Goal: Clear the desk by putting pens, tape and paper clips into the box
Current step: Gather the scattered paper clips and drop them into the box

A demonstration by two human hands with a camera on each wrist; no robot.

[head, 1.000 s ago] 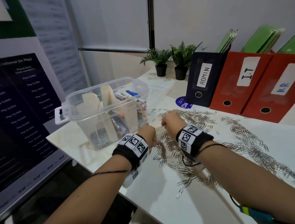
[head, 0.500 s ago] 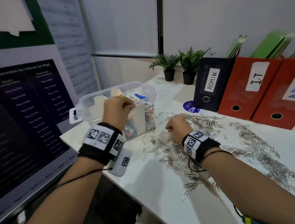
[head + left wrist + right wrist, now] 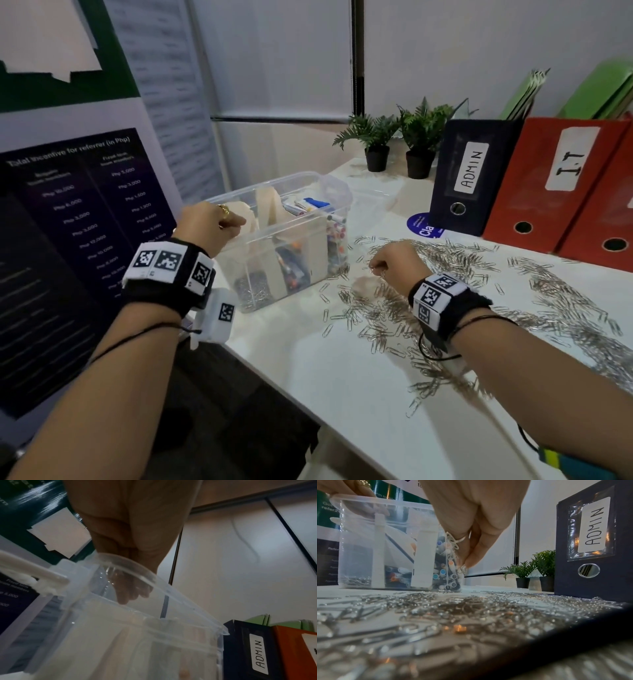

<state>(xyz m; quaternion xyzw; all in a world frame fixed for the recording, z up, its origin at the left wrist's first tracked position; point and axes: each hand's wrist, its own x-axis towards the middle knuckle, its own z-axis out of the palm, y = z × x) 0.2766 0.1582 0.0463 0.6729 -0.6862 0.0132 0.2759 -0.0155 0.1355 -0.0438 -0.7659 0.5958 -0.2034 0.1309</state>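
Note:
A clear plastic box (image 3: 337, 192) stands at the desk's left end, divided by cardboard; it holds pens (image 3: 310, 205) and a layer of paper clips (image 3: 253, 291). My left hand (image 3: 236, 224) hangs over its near-left corner. In the left wrist view its fingers (image 3: 132, 595) point straight down inside the rim (image 3: 137, 574), and I see nothing between them. Loose paper clips (image 3: 445, 260) cover the white desk to the right of the box. My right hand (image 3: 376, 269) is low over this heap and pinches a small bunch of clips (image 3: 453, 543) between thumb and fingers (image 3: 476, 555).
A dark ADMIN binder (image 3: 472, 178) and red binders (image 3: 555, 181) line the back, with two small potted plants (image 3: 376, 137) beside them. A dark poster board (image 3: 68, 240) stands left of the desk. The desk's front edge (image 3: 308, 394) runs diagonally below my arms.
My left hand rose from the clip heap and moved left over the box, its fingers now down inside the rim. My right hand stayed at the heap and gathered clips.

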